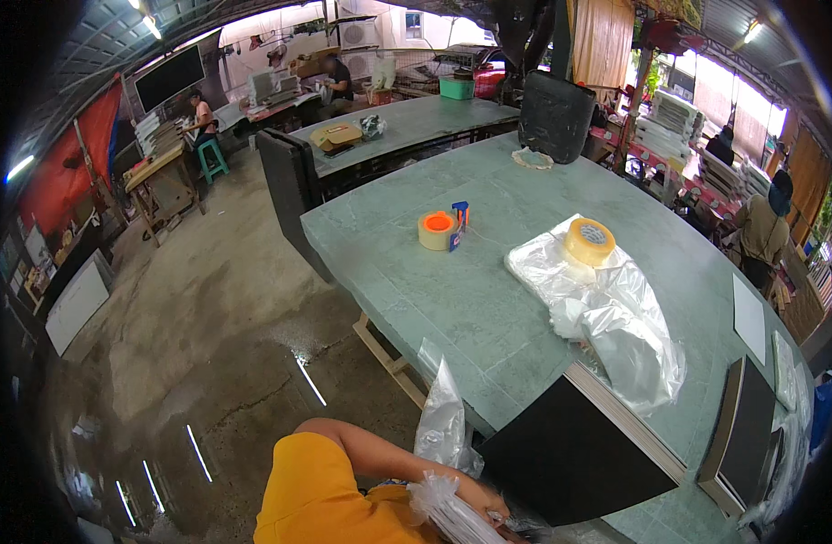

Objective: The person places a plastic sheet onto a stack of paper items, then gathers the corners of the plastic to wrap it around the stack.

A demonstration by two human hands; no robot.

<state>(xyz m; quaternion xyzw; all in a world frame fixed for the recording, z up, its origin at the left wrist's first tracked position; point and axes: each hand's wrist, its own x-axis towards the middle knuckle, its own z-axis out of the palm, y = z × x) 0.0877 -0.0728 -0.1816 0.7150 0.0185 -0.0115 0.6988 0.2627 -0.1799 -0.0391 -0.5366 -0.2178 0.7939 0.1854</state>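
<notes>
My left arm, in a yellow sleeve, reaches in from the lower edge. My left hand (490,504) is low in the view, beside crumpled clear plastic film and a plastic-wrapped bundle (452,515); its fingers are mostly hidden, so its grip is unclear. Just right of it, a thick stack of sheets with a black top (570,453) and pale layered edges lies tilted at the table's near edge. A clear plastic bag (445,422) hangs at the table edge beyond my forearm. My right hand is out of view.
On the green-grey table (407,299) lie a tape dispenser (440,228), clear plastic bags (629,331) with a tape roll (590,243) on top, and another black-topped stack (747,435). A black padded chair back (555,116) stands behind. Several people work farther off. The floor shines wet.
</notes>
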